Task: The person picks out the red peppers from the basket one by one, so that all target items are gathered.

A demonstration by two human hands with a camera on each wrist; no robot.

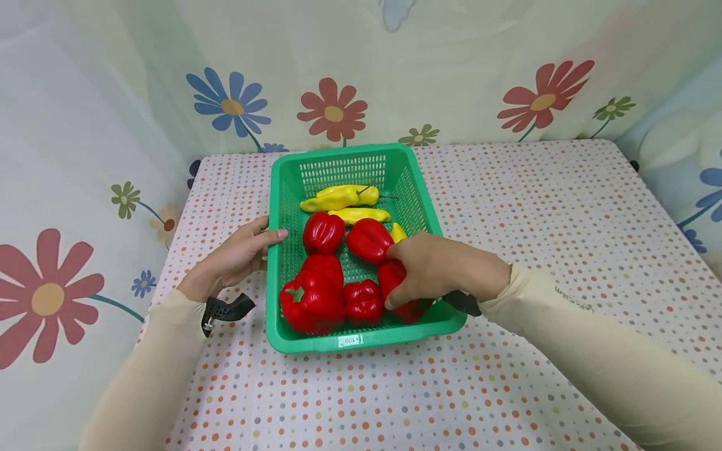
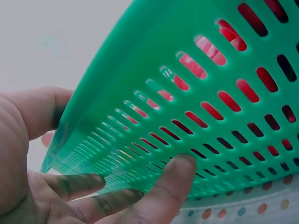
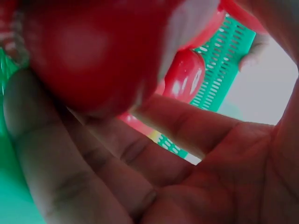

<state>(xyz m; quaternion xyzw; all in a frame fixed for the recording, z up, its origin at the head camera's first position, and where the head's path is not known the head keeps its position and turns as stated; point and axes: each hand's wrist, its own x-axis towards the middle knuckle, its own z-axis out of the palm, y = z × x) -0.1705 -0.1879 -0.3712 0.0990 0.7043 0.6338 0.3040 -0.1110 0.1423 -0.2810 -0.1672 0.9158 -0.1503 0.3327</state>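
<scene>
At the near right corner of a green basket [image 1: 310, 344], curled right hand [image 1: 437, 266] gripping and partly covering a red bell pepper [image 1: 390, 275], other red peppers [image 1: 323, 294] crowding its left, yellow peppers [image 1: 338, 200] toward the far edge, left hand [image 1: 239, 252] pinching the left rim.

The place is a small screened-off work nook: flower-printed sheeting [image 1: 440, 69] hangs behind and at both sides of a dotted tabletop [image 1: 536, 213]. Whether it belongs to a home, lab or workshop cannot be told.
</scene>
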